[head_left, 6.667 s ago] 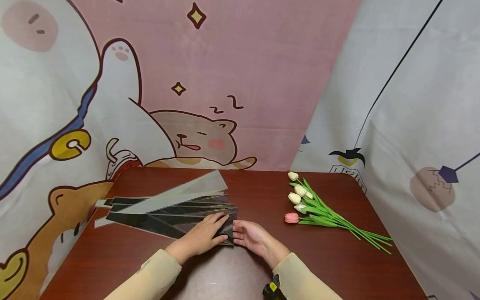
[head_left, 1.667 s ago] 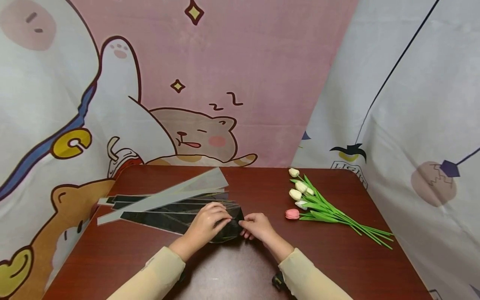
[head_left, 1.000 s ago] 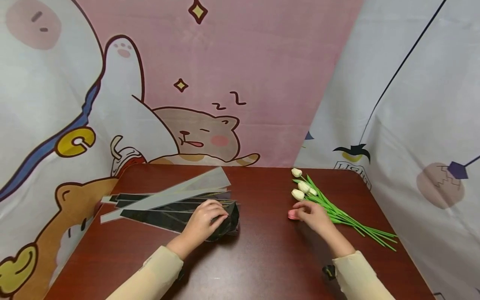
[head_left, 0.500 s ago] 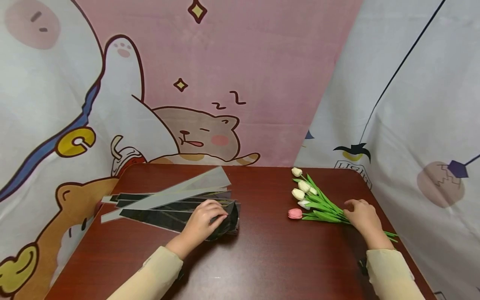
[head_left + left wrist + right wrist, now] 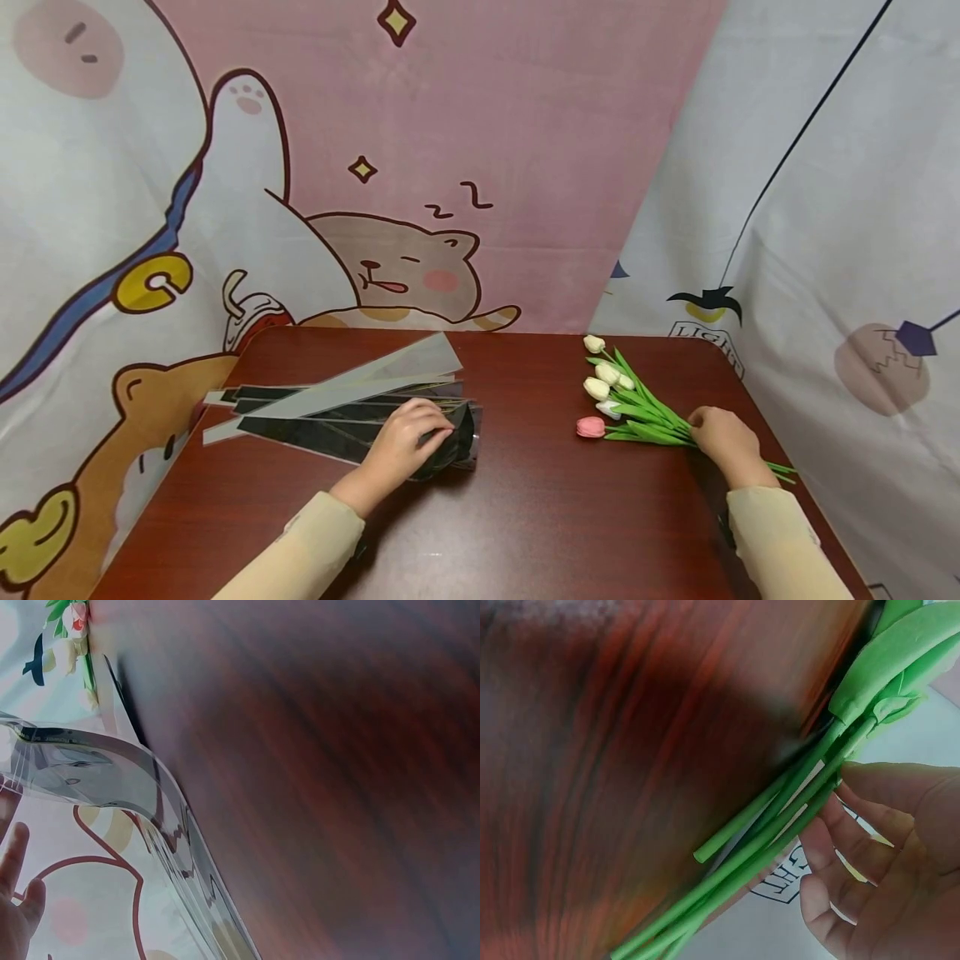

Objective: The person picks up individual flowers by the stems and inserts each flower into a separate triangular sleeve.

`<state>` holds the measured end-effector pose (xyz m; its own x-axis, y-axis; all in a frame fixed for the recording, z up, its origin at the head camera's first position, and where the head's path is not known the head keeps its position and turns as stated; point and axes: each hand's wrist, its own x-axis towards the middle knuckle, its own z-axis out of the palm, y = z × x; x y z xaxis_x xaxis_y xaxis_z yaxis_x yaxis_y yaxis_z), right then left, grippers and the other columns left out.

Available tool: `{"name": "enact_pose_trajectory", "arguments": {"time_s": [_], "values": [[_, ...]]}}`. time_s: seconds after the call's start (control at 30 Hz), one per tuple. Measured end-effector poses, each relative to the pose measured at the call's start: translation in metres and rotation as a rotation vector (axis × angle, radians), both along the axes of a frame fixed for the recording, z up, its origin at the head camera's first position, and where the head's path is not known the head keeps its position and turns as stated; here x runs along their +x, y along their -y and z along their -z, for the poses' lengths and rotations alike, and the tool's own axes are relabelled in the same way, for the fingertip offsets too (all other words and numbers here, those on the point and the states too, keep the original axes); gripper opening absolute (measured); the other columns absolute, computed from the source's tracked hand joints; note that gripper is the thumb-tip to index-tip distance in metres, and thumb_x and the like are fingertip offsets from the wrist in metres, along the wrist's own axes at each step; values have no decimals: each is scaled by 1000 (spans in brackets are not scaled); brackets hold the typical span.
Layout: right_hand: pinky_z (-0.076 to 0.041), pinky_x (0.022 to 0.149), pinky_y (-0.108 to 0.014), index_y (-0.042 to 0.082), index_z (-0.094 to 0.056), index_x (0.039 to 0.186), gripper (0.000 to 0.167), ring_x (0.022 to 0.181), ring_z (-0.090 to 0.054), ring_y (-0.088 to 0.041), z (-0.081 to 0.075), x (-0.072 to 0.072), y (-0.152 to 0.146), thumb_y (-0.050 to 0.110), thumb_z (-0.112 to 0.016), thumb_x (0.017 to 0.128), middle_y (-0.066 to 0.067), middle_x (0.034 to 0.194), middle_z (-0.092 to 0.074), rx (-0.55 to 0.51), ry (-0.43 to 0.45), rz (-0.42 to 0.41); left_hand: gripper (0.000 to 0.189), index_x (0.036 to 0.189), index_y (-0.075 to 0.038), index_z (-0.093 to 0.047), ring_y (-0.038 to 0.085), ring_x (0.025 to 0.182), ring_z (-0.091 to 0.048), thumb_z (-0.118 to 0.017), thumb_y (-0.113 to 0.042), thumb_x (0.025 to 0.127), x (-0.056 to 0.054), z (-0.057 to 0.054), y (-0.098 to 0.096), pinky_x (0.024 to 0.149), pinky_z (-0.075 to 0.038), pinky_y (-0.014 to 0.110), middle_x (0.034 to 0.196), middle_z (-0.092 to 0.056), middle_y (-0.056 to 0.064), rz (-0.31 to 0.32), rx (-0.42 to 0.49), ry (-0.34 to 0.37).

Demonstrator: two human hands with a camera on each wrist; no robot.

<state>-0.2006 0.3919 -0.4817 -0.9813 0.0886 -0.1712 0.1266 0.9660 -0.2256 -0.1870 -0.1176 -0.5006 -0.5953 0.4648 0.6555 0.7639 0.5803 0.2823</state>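
Note:
At the table's left, my left hand (image 5: 405,442) pinches the lifted edge of a dark see-through plastic flower sleeve (image 5: 461,437), the top one of a fanned stack. In the left wrist view the raised sheet (image 5: 112,769) bends in a curve, with my left fingers (image 5: 16,855) at its edge. On the right, my right hand (image 5: 726,442) pinches the green stems of several tulips near their middle. The tulips have white blooms (image 5: 597,388) and one pink bloom (image 5: 590,427), all facing left. The right wrist view shows the stems (image 5: 765,844) between thumb and fingers.
Pale, translucent-looking strips (image 5: 375,387) lie across the dark sleeves. A brown wooden table (image 5: 525,517) carries everything, with bare wood between sleeves and tulips. A printed cloth (image 5: 525,167) hangs behind the table.
My right hand has left the sleeve, passed over the pink bloom and come to the tulip stems. My left hand has lifted the sleeve's edge and stays there.

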Motion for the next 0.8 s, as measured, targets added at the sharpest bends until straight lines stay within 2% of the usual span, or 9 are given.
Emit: {"name": "enact_pose_trajectory", "arguments": {"time_s": [0.27, 0.43, 0.57, 0.8], "values": [[-47, 58, -43, -1, -65, 108, 26, 82, -58, -31, -1, -4, -1, 11, -54, 88, -25, 108, -62, 2, 16, 0, 8, 88, -14, -75, 15, 97, -60, -77, -16, 79, -1, -3, 1, 89, -48, 32, 87, -70, -6, -14, -4, 17], [-44, 56, -40, -1, -64, 110, 27, 80, -56, -32, -3, -3, 1, 11, -50, 90, -25, 106, -61, 5, -2, 12, 8, 91, -17, -75, 14, 100, -59, -74, -18, 83, 1, -6, 2, 95, -45, 32, 91, -70, -8, -29, -59, 52], [-47, 58, -44, -2, -62, 114, 29, 87, -59, -38, -3, 0, 1, 12, -50, 92, -28, 112, -59, 3, -22, 35, 8, 90, -18, -74, 15, 100, -59, -74, -17, 82, 1, -8, 1, 97, -44, 33, 91, -69, -7, -1, -96, 15], [-46, 57, -43, -1, -62, 114, 28, 84, -59, -36, -6, 3, 2, 13, -49, 93, -26, 111, -60, -28, -87, 45, 9, 87, -16, -74, 19, 97, -60, -77, -15, 79, -2, -6, -3, 93, -46, 35, 87, -69, -6, 77, -122, -78]]}}
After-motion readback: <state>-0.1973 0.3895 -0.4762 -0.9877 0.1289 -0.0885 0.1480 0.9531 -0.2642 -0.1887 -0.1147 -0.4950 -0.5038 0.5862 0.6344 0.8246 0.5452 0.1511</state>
